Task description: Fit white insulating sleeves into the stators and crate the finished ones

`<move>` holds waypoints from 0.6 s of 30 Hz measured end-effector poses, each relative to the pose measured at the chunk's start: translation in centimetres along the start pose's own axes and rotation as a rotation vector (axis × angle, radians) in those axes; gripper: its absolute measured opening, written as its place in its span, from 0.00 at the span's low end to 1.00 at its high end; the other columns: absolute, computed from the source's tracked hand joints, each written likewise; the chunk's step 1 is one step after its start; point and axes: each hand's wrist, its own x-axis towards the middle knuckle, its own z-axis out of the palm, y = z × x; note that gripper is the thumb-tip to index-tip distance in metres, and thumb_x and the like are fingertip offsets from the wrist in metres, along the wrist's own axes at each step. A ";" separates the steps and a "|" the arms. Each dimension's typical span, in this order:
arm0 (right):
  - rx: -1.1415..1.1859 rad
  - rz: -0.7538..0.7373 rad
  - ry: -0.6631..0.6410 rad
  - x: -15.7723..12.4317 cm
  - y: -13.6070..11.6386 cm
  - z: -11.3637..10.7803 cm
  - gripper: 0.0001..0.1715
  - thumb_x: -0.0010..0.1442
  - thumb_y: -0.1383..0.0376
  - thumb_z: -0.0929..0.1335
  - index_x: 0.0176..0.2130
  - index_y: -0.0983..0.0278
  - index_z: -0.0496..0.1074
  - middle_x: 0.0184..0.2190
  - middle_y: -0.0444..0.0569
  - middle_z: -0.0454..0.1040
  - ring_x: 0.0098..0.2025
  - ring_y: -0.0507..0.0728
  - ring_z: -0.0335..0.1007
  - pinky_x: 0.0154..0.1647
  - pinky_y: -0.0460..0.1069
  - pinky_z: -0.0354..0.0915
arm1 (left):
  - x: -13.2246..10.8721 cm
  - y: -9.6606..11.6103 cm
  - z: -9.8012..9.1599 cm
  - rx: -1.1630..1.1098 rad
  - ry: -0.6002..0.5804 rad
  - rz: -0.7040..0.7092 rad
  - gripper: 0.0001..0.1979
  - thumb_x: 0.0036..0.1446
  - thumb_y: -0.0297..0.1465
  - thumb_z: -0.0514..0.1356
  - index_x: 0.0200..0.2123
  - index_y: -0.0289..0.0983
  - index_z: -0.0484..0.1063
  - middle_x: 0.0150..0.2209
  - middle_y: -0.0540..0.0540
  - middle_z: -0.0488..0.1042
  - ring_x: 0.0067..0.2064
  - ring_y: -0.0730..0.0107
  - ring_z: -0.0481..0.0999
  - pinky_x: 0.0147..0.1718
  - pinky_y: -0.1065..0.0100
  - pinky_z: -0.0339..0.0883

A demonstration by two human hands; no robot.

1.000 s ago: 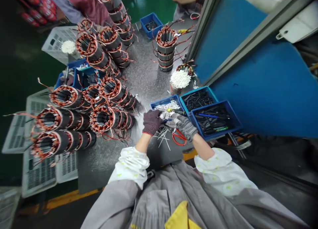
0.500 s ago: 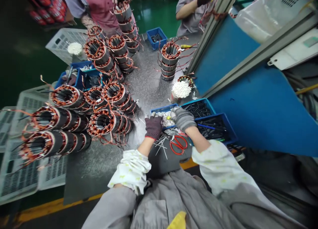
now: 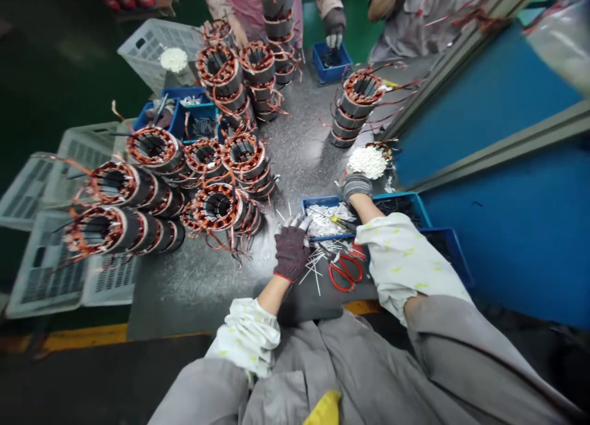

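My left hand (image 3: 291,251), in a dark maroon glove, sits at the near left corner of a blue tray of white pieces (image 3: 322,198). Its fingertips pinch something small and white that I cannot make out well. My right hand (image 3: 356,186), in a grey glove, reaches past the tray and stops just below a white fluffy bundle (image 3: 367,162). Red-handled scissors (image 3: 343,272) and thin white sticks (image 3: 313,268) lie near my left hand. Copper-wound motor stators (image 3: 216,206) stand close to its left.
A co-worker's gloved hand (image 3: 334,28) hangs over a small blue box at the far side, among stator stacks. Blue trays of black sleeving lie under my right arm. A blue panel with a grey frame rises on the right; white crates stand on the left.
My right hand has moved forward off the white pieces, past the tray, to near the white bundle. The view has swung, shifting the table and stators.
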 end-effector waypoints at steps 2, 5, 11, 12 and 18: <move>-0.006 0.026 -0.010 0.8 -1.1 -0.1 0.16 0.66 0.69 0.66 0.43 0.81 0.79 0.39 0.71 0.80 0.45 0.65 0.79 0.47 0.58 0.72 | -1.4 -1.4 0.6 -0.007 -0.027 -0.060 0.26 0.71 0.34 0.48 0.70 0.44 0.59 0.72 0.44 0.60 0.72 0.59 0.59 0.67 0.53 0.56; 0.031 -0.025 0.013 1.2 -4.0 -0.1 0.19 0.66 0.71 0.62 0.46 0.78 0.79 0.44 0.71 0.80 0.47 0.66 0.78 0.50 0.58 0.70 | -3.4 -3.4 1.7 -0.011 -0.085 -0.165 0.26 0.72 0.36 0.45 0.69 0.38 0.60 0.69 0.39 0.65 0.68 0.56 0.65 0.62 0.55 0.63; 0.152 -0.146 0.086 -4.0 -9.3 0.6 0.23 0.70 0.64 0.59 0.54 0.69 0.77 0.53 0.61 0.79 0.53 0.63 0.75 0.56 0.54 0.67 | -7.3 -6.1 1.1 -0.031 -0.147 -0.171 0.23 0.70 0.33 0.48 0.65 0.41 0.67 0.64 0.42 0.72 0.64 0.59 0.70 0.63 0.57 0.63; 0.162 -0.157 0.093 -5.8 -9.6 0.9 0.24 0.70 0.64 0.59 0.55 0.68 0.76 0.53 0.60 0.79 0.53 0.63 0.75 0.57 0.54 0.66 | -7.8 -6.6 0.8 -0.033 -0.160 -0.165 0.21 0.70 0.33 0.49 0.62 0.42 0.70 0.62 0.42 0.73 0.64 0.58 0.70 0.62 0.56 0.63; 0.136 -0.260 -0.017 -17.5 -11.6 4.5 0.24 0.71 0.61 0.58 0.53 0.62 0.79 0.47 0.57 0.82 0.49 0.64 0.77 0.55 0.56 0.67 | -9.3 -9.8 -0.4 -0.091 -0.247 -0.180 0.14 0.67 0.38 0.56 0.45 0.38 0.79 0.52 0.37 0.79 0.57 0.50 0.74 0.57 0.52 0.64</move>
